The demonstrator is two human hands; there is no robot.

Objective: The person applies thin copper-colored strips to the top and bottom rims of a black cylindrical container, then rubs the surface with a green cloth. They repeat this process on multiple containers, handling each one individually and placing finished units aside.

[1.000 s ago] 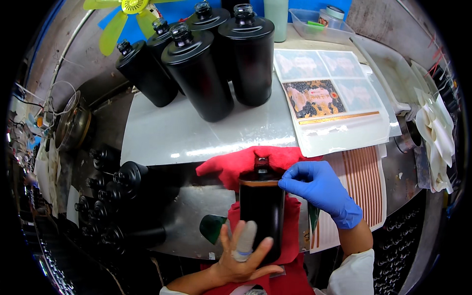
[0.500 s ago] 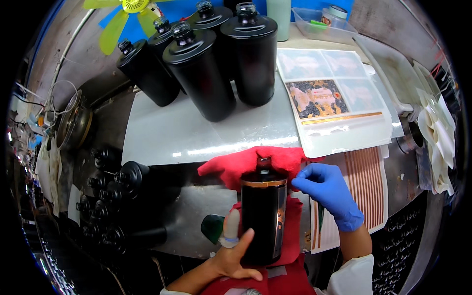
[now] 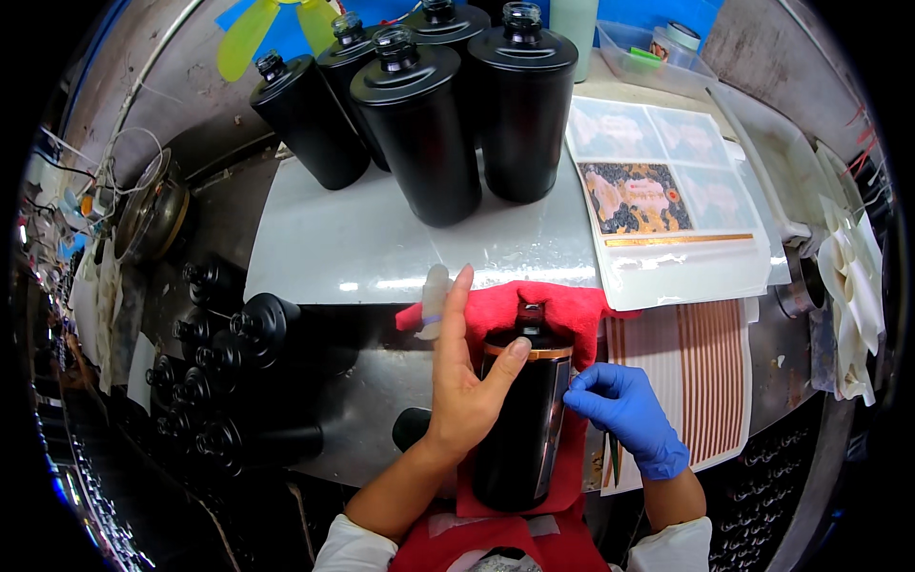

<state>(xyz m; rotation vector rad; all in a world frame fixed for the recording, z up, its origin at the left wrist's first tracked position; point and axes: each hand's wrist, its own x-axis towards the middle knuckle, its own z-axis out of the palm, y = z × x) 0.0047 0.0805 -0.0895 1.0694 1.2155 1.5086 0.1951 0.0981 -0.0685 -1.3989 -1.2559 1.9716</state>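
Note:
A black glass bottle (image 3: 515, 448) stands upright in front of me, with a copper band round its shoulder and a patterned strip down its right side. My left hand (image 3: 467, 391) is open at its left, fingers stretched up and thumb at the bottle's shoulder. One finger wears a whitish cover (image 3: 436, 297). My right hand (image 3: 624, 415), in a blue glove, pinches at the bottle's right edge; what is between the fingertips is too small to name. A dark pointed piece (image 3: 614, 462) shows below that hand; I cannot tell whether it is held. A red cloth (image 3: 586, 319) lies behind and under the bottle.
Several larger black bottles (image 3: 419, 133) stand on the white board (image 3: 334, 253). Printed decal sheets (image 3: 681, 262) and a copper-striped sheet (image 3: 710, 381) lie at right. Several small black bottles (image 3: 257, 329) crowd the left. A dark rounded piece (image 3: 410, 429) lies beside my left forearm.
My left hand has moved up from the bottle's lower side to its shoulder, fingers now extended. My right hand has moved slightly down along the bottle's edge. The view has shifted a little.

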